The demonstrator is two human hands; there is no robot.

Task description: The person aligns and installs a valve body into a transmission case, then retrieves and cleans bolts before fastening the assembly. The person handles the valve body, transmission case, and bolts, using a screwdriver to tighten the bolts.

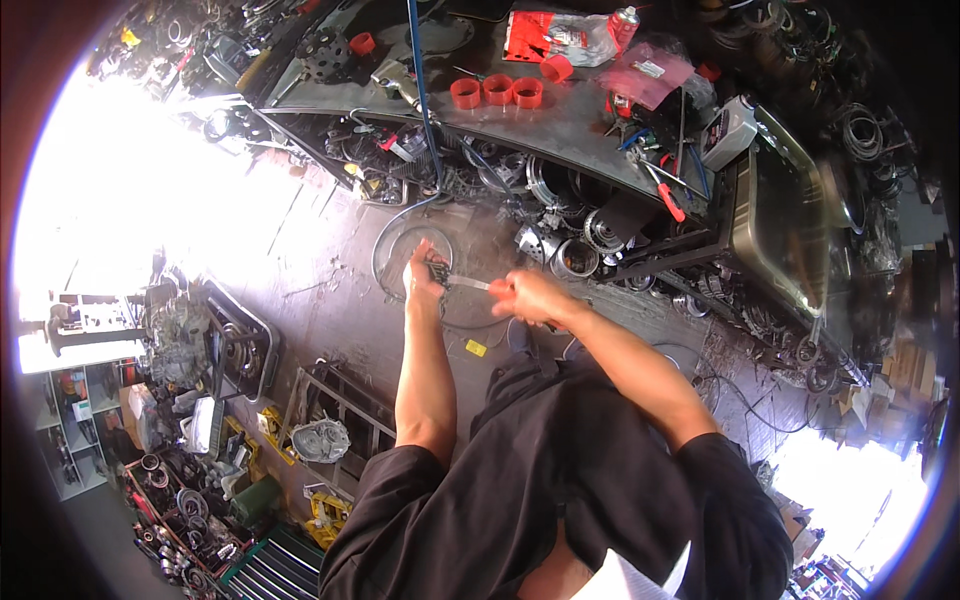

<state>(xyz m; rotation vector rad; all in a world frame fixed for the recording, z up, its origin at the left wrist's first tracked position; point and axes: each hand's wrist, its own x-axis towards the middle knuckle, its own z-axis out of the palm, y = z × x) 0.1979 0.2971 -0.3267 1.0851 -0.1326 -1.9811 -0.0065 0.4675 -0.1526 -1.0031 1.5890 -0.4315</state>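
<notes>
In front of my body, above the floor, my left hand [421, 275] is closed round a small dark ribbed metal part [438, 271]. My right hand [535, 298] grips a flat, light-coloured metal blade [468, 283] that points left. The blade's far end meets or overlaps the dark part; I cannot tell whether the two touch. My right fingers hide the blade's handle end. Both forearms reach forward from short dark sleeves.
A dark workbench [560, 135] stands ahead, bearing red rings [498, 91], a grey bottle [729, 134] and red-handled pliers [668, 200]. Metal drums and gears crowd beneath it. A blue hose [419, 80] hangs to the floor. A metal frame [345, 405] stands at left.
</notes>
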